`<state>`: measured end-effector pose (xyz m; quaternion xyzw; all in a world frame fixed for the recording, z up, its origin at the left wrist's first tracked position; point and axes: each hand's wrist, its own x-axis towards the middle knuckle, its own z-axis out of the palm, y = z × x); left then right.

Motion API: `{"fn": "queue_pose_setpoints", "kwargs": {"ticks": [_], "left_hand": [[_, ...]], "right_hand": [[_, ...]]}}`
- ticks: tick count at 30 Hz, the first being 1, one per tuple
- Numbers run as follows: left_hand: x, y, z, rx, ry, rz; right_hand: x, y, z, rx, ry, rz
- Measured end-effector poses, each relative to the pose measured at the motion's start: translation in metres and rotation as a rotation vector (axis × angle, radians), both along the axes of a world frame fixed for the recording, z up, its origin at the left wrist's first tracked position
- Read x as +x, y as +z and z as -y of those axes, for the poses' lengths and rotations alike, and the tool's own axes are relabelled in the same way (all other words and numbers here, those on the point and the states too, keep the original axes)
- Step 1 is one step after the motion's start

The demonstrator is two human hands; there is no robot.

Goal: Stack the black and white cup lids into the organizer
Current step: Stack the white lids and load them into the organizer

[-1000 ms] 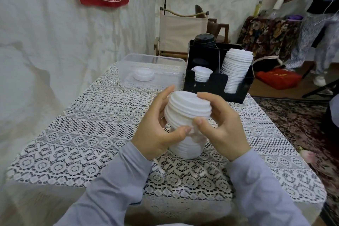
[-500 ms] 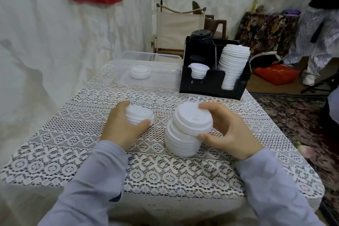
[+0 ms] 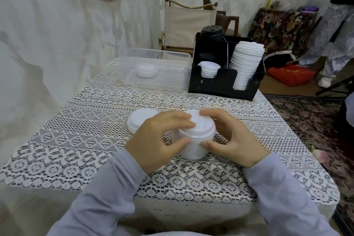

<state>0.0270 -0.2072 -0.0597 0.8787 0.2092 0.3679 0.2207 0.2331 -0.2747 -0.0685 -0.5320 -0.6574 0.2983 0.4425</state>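
A stack of white lids (image 3: 195, 140) stands on the lace tablecloth in front of me. My left hand (image 3: 155, 143) grips its left side with thumb and fingers. On the other side my right hand (image 3: 231, 140) holds it, fingers over the top lid. A smaller pile of white lids (image 3: 138, 120) lies just left of it, partly behind my left hand. The black organizer (image 3: 226, 84) stands at the far right of the table. It holds a tall white stack (image 3: 246, 63), a short white stack (image 3: 208, 68) and black lids (image 3: 212, 31) at the back.
A clear plastic bin (image 3: 172, 57) with a few white lids (image 3: 147, 70) sits left of the organizer. A folding chair stands behind the table. Another person stands at the far right by a patterned cloth-covered table. The wall is close on the left.
My left hand set a small pile of lids down to the left, then came back to the main stack. Both hands now hold the stack, which rests on the table.
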Motion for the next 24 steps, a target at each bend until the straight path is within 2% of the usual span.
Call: {"fn": "queue_pose_setpoints", "kwargs": {"ticks": [11,16,21,24], "left_hand": [[0.0,-0.004,-0.002,0.045,-0.004,-0.005],[0.002,-0.005,-0.001,0.161,-0.013,-0.09],[-0.001,-0.006,-0.001,0.138,-0.008,-0.073],[-0.007,0.001,0.002,0.166,0.075,-0.037]], "right_hand": [[0.002,-0.005,0.006,-0.088,-0.004,-0.004],[0.0,-0.004,0.01,-0.093,-0.028,-0.015],[0.0,-0.008,0.012,-0.045,-0.072,0.081],[0.001,-0.009,0.012,-0.03,-0.086,0.168]]}}
